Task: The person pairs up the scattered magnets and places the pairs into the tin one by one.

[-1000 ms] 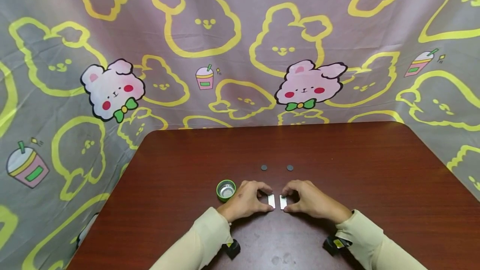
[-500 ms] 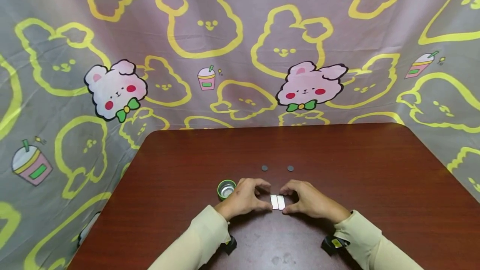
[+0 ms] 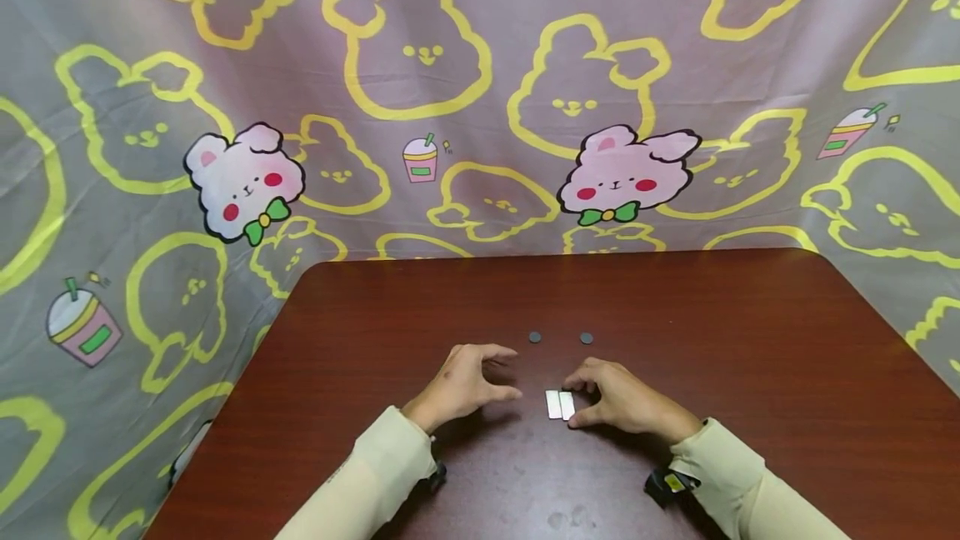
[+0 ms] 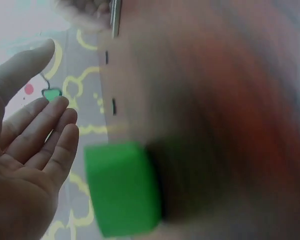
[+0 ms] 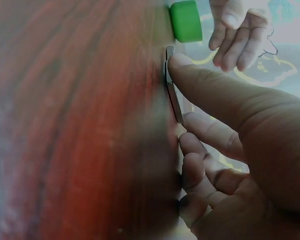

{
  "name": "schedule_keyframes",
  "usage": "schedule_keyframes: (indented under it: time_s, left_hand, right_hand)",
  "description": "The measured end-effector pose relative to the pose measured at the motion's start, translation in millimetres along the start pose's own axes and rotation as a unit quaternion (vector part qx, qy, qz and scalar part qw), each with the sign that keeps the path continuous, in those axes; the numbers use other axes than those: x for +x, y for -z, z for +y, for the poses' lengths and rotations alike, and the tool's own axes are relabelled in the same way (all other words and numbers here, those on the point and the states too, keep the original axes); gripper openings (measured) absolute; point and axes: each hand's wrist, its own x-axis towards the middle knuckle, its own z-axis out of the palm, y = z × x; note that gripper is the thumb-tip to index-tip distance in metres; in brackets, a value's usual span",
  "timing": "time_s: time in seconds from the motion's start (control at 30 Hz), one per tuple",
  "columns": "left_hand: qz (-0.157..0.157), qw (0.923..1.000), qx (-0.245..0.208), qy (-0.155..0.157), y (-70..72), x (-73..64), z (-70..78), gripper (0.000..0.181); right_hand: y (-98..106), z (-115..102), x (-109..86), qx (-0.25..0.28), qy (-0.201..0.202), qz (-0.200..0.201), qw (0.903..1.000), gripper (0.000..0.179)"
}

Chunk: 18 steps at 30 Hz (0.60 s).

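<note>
Two small flat white rectangular pieces lie side by side on the table: a left piece (image 3: pixel 553 404) and a right piece (image 3: pixel 567 407). My right hand (image 3: pixel 624 400) pinches the right piece at its two ends between thumb and index finger. From the side, in the right wrist view, the pieces show thin metallic edges. Off to their left, my left hand (image 3: pixel 467 386) hovers with fingers spread and nothing in its grasp. A green-sided round tin (image 4: pixel 121 190) stands by the left hand; in the head view that hand hides it.
Beyond the hands, two small dark discs, a left disc (image 3: pixel 535 337) and a right disc (image 3: pixel 587 338), lie on the brown wooden table (image 3: pixel 420 298). A patterned cloth (image 3: pixel 465 90) hangs behind and beside the table.
The two white pieces came together, the left one moving right. My left hand then let go and moved left, covering the tin in the head view. My right hand stays at its piece.
</note>
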Motion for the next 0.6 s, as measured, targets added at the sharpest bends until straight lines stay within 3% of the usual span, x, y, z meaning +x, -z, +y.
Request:
schedule_keyframes:
  time_s: [0.27,0.6]
  left_hand:
    - [0.037,0.9987,0.016,0.032,25.3,-14.2,-17.0,0.055]
    - [0.073,0.9961,0.018,0.046,32.8,-29.5,-37.9,0.056]
  right_hand:
    - [-1.5,-0.1,1.9,0.008,-0.002,-0.001,1.0000,0.039]
    - [-1.2,-0.9,2.0,0.006,-0.002,-0.001,1.0000,0.037]
